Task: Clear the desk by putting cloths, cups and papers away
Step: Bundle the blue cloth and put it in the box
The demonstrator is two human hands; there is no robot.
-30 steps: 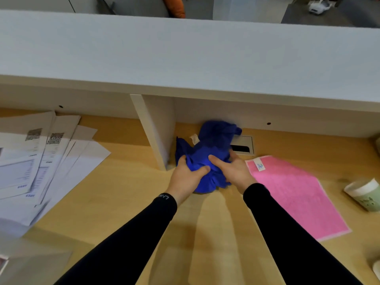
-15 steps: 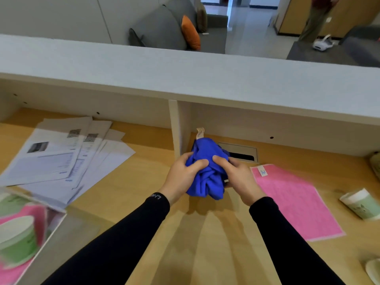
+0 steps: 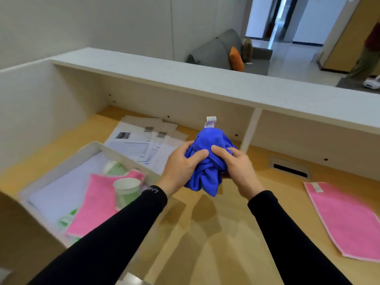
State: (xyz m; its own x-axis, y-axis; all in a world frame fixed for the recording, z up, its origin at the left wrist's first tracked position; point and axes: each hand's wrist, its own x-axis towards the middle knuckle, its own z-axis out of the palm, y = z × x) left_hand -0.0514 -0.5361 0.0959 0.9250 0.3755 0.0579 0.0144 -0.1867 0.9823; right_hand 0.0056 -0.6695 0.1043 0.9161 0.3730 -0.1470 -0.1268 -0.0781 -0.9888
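A bunched-up blue cloth (image 3: 208,159) with a white label sticking up is held in the air over the wooden desk (image 3: 205,243). My left hand (image 3: 181,167) grips its left side and my right hand (image 3: 238,167) grips its right side. To the left stands a white tray (image 3: 67,161) holding a pink cloth (image 3: 96,204), two green paper cups (image 3: 126,190) and white paper. Loose printed papers (image 3: 141,142) lie fanned out behind the tray. A second pink cloth (image 3: 345,219) lies flat on the desk at the right.
A raised white counter (image 3: 205,83) with a thin divider (image 3: 249,132) runs along the desk's back. A cable slot (image 3: 290,167) sits in the desk right of the divider. A grey sofa and a standing person are in the room beyond.
Both hands have lifted the blue cloth off the desk and carried it left. The view has swung left, so the tray is in sight and the cup at the right is out of frame.
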